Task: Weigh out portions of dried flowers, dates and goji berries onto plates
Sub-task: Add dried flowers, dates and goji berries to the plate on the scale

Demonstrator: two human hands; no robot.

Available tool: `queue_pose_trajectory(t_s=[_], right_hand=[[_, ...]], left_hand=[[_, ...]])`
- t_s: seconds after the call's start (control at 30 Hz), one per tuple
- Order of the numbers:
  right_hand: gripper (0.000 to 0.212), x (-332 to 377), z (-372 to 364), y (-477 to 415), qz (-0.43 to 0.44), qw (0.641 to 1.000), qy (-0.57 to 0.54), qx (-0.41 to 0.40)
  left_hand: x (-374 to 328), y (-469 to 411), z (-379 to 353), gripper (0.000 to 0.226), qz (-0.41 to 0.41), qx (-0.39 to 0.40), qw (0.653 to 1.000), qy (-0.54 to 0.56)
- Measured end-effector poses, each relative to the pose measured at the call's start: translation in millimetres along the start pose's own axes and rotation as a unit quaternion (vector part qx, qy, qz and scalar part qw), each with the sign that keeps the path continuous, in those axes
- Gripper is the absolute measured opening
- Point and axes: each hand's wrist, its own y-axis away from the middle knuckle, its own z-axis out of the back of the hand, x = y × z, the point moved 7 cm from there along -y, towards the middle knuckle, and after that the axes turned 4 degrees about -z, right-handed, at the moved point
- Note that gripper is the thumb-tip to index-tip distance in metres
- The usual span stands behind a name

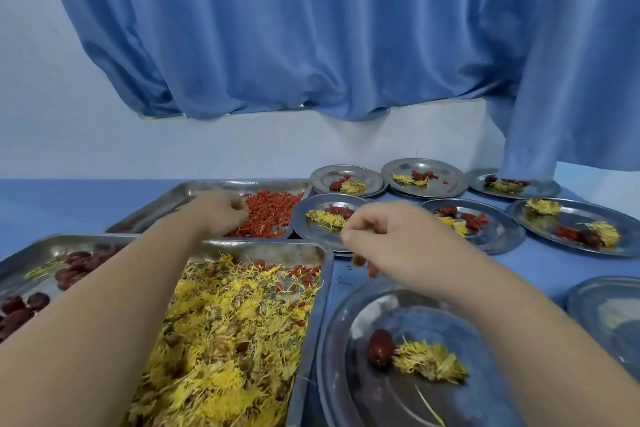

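A: What took up the most space?

B: A blue curtain [311,28] hung behind a blue table [52,201]. On the table lay three steel trays. The flower tray [304,253] was nearest, heaped with yellow dried flowers [225,340] and a few stray red berries at its far end. The date tray [31,250] sat at the left, with dark dates [74,269] in it. The berry tray [214,185] sat behind both, holding goji berries [273,215].

A: And the plates?

B: The near plate [363,392], right of the flower tray, carried one date [380,347] touching a flower clump [429,360]. Six far plates [498,236] stood beyond it in two rows, each with flowers and red pieces. A bare plate [606,308] lay at the right edge.

A: State of the hands?

B: The left hand [218,213] rested in the goji berries, fingers curled down into the pile; whether they had gripped any could not be told. The right hand [391,236] hovered above the far rim of the near plate, fingers bunched and pointing down, with a small red piece at the fingertips [360,260].
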Motion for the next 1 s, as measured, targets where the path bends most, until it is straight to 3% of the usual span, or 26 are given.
queue_pose_trajectory(t_s=[0.07, 0.23, 0.33, 0.6, 1.0], right_hand=[[0.019, 2.0, 4.6, -0.4, 0.01, 1.0, -0.006, -0.001], [0.024, 0.9, 16.9, 5.4, 0.012, 1.0, -0.014, 0.026], [0.025, -2.6, 21.0, 5.6, 0.006, 0.999, -0.017, 0.028], [0.024, -8.2, 23.8, 5.4, 0.007, 0.999, 0.048, 0.005], [0.023, 2.0, 22.2, 8.5, 0.034, 0.997, 0.072, 0.01]], left_hand=[[-7.2, -19.4, -16.4, 0.014, -0.015, 0.042, 0.997, -0.056], [-15.0, -42.6, -53.1, 0.035, -0.002, 0.118, 0.98, -0.161], [-13.4, -47.0, -63.8, 0.047, 0.018, 0.137, 0.979, -0.152], [-11.6, -52.7, -61.1, 0.033, 0.037, 0.096, 0.989, -0.105], [-29.4, -48.4, -56.0, 0.021, -0.007, 0.078, 0.985, -0.157]])
